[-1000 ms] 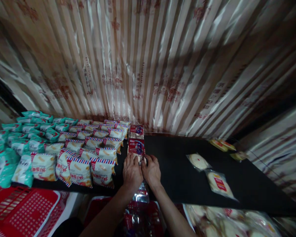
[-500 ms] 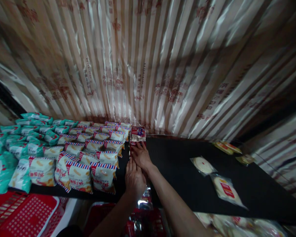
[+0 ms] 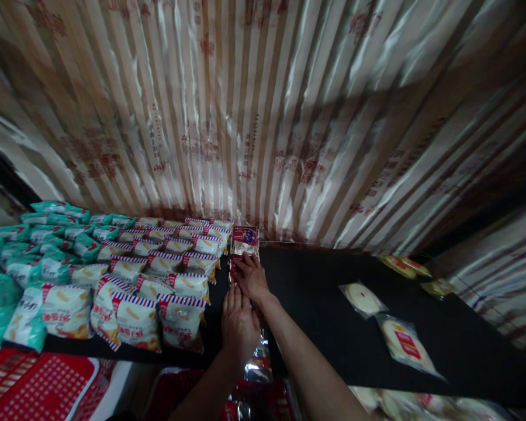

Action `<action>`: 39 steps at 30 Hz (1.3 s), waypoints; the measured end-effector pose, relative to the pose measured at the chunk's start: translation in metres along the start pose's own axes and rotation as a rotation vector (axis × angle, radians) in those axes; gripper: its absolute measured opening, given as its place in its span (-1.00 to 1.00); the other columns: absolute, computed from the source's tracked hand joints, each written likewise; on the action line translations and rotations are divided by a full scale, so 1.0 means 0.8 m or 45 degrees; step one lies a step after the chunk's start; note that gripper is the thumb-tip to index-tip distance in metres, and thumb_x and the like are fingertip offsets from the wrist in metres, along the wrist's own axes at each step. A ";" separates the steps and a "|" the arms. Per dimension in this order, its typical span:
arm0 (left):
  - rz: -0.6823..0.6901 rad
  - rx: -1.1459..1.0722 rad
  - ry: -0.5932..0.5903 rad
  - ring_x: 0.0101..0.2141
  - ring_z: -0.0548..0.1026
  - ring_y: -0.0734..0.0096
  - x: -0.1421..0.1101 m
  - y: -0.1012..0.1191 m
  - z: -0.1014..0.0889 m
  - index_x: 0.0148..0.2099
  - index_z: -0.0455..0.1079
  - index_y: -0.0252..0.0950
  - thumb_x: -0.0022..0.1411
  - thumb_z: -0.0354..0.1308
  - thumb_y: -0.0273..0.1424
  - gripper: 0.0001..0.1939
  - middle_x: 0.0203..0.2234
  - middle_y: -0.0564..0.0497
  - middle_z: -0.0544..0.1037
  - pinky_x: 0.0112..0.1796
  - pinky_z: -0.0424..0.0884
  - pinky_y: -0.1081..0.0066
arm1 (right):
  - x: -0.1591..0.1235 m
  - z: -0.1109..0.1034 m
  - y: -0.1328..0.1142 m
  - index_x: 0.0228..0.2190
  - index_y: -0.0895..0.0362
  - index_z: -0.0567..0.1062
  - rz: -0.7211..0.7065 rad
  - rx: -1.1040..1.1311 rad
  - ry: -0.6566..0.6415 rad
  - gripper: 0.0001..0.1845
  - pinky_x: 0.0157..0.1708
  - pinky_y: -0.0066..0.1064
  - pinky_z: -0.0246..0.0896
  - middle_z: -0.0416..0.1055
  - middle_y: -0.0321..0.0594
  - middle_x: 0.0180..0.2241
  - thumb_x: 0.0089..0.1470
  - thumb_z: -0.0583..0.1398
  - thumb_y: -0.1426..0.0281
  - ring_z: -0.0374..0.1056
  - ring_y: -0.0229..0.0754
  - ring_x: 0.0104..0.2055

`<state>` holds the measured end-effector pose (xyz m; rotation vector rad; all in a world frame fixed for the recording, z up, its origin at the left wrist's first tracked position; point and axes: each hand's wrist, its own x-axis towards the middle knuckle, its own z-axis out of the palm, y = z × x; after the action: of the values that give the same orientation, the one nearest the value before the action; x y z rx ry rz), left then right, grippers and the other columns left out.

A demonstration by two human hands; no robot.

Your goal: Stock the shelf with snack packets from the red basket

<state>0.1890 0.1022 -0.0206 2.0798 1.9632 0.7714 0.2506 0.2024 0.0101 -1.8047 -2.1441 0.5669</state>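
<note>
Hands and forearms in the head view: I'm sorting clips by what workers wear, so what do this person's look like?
The left hand and right hand wear no gloves. The left forearm and right forearm show no sleeves. I can make out no watch or bracelet; the picture is too dim to rule out small rings.

Backdrop: striped sheeting (image 3: 263, 117) with reddish-brown printed motifs and lettering, creased vertically and glossy where light strikes it. Lighting is dim, with the upper right corner in deep shadow. A black surface (image 3: 315, 292) runs along the base of the sheeting
</note>
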 end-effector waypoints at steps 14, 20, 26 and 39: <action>0.044 -0.018 0.008 0.20 0.14 0.06 0.001 -0.005 0.005 0.13 0.28 -0.51 0.10 -0.04 -0.51 -0.49 0.14 -0.31 0.28 0.16 0.12 0.05 | 0.001 0.007 0.005 0.05 -0.04 0.37 -0.022 0.012 0.071 -0.56 0.18 -0.08 -0.11 0.03 -0.24 0.26 0.11 0.09 0.32 -0.22 0.03 0.32; 0.044 -0.028 0.026 0.22 0.10 0.04 0.000 -0.004 0.004 0.14 0.26 -0.52 0.09 -0.04 -0.52 -0.47 0.16 -0.32 0.25 0.19 0.07 0.05 | 0.002 0.009 0.008 0.06 0.07 0.37 -0.092 0.055 0.143 -0.53 0.20 -0.10 -0.11 0.04 -0.11 0.26 0.08 0.12 0.36 -0.17 0.03 0.31; 0.080 -0.020 0.073 0.21 0.13 0.08 -0.003 -0.004 0.006 0.16 0.21 -0.58 0.09 -0.07 -0.53 -0.44 0.14 -0.33 0.28 0.19 0.08 0.07 | -0.006 0.012 0.015 -0.02 0.16 0.45 -0.178 0.162 0.306 -0.57 0.23 -0.17 -0.10 0.11 -0.08 0.22 0.05 0.11 0.41 -0.11 -0.01 0.30; 0.212 -0.104 0.188 0.17 0.21 0.14 -0.067 0.003 -0.012 0.15 0.28 -0.42 0.13 -0.10 -0.54 -0.49 0.14 -0.20 0.31 0.13 0.23 0.10 | -0.104 0.014 0.011 -0.23 0.16 0.55 -0.029 0.495 0.707 -0.65 0.08 -0.18 0.18 0.37 -0.05 0.02 0.05 0.02 0.38 0.29 -0.08 0.05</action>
<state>0.1864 0.0478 -0.0244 2.2161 1.8095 1.0479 0.2683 0.1204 -0.0008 -1.4986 -1.5570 0.3822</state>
